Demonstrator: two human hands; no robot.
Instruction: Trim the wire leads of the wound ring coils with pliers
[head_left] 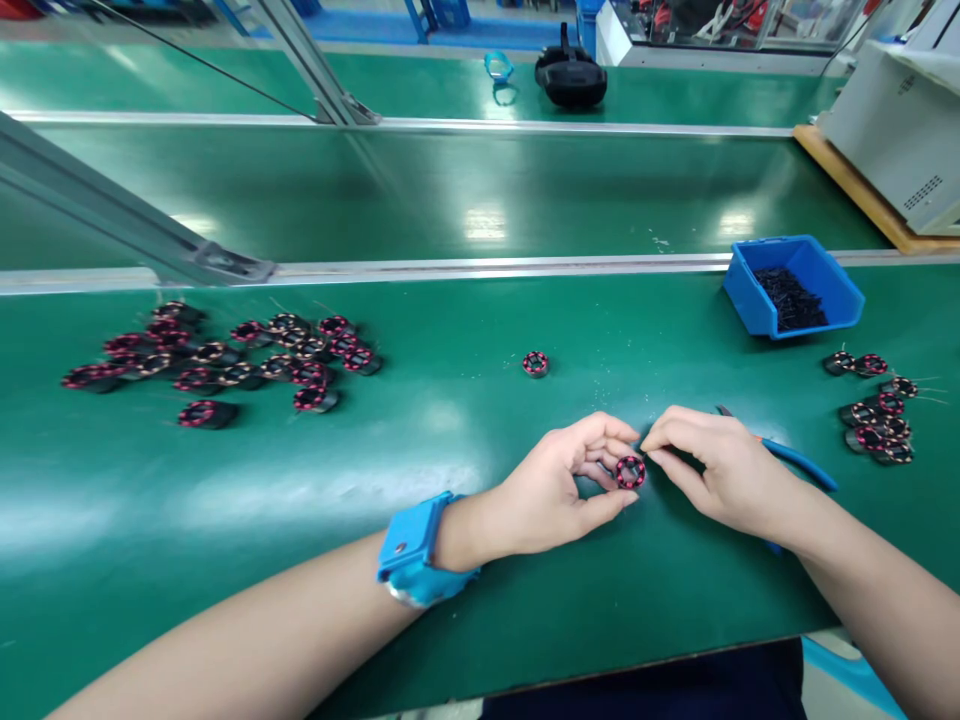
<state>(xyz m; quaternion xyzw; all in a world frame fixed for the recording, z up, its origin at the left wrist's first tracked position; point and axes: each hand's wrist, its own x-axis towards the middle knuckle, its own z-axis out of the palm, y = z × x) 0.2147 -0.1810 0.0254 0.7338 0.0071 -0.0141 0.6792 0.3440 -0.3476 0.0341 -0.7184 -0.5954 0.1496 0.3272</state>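
Observation:
My left hand [559, 480] grips a small round coil ring [631, 471] with pink and black windings between thumb and fingers, just above the green mat. My right hand [709, 460] is pinched with its fingertips at the ring's upper right edge; what it pinches is too small to make out. A blue-handled tool [799, 462] lies under my right hand, partly hidden. A blue strap [420, 548] wraps my left wrist. One more coil ring [535, 363] lies alone on the mat beyond my hands.
Several coil rings [225, 360] lie in a heap at the left, and a smaller group [874, 415] at the right. A blue bin [791, 285] of small black parts stands at the right. Behind runs a green conveyor belt [465, 195] with metal rails.

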